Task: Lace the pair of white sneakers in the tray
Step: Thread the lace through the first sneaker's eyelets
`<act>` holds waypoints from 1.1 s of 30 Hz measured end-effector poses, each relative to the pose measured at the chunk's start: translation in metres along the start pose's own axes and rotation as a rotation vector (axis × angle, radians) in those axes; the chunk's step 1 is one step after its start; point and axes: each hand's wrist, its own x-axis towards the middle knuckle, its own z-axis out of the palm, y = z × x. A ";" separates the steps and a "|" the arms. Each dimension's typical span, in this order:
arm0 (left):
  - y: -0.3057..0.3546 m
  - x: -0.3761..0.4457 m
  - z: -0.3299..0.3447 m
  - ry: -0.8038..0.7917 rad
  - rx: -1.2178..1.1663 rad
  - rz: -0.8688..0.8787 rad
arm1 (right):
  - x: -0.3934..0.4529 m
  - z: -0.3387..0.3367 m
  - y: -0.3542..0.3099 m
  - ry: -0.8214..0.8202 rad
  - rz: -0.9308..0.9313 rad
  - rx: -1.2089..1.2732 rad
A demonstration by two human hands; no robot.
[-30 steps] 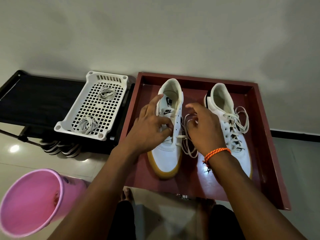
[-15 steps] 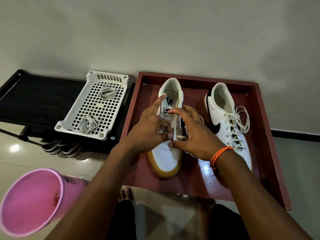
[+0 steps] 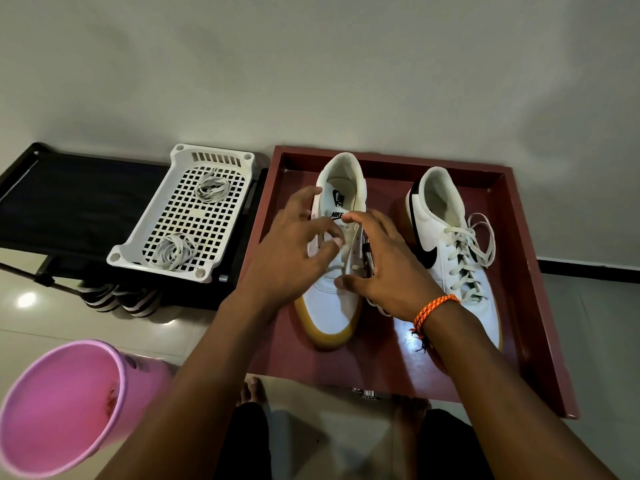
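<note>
Against a pale wall, both hands work the left sneaker (image 3: 337,271) in the tray (image 3: 540,306): left hand (image 3: 294,261) fingers loosely curled over the eyelets, right hand (image 3: 384,268) seemingly pinching its lace (image 3: 349,268); pull each crossing snug and flat.

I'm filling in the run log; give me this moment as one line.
stage: lacing left sneaker | both hands at its eyelets | right sneaker laced | both in tray

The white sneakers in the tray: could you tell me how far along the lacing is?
Done: the right sneaker is laced to the top, its loose ends lying beside it in the red tray. In hand: the left hand and right hand are working lace at the left sneaker. Left: finishing that shoe; how many eyelets are threaded is hidden by the hands.
</note>
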 end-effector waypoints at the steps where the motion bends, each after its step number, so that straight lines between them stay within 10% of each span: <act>1: 0.000 -0.003 0.004 -0.071 0.079 0.013 | 0.000 0.000 0.000 0.006 -0.011 0.003; 15: -0.018 0.007 -0.008 -0.088 -0.254 -0.088 | 0.000 0.000 0.003 -0.011 -0.025 -0.032; 22: 0.001 0.000 0.001 0.094 0.016 -0.004 | 0.000 0.000 0.003 -0.007 -0.024 -0.019; 33: -0.006 0.001 0.010 -0.052 0.078 0.003 | 0.001 0.001 0.005 0.002 -0.027 -0.010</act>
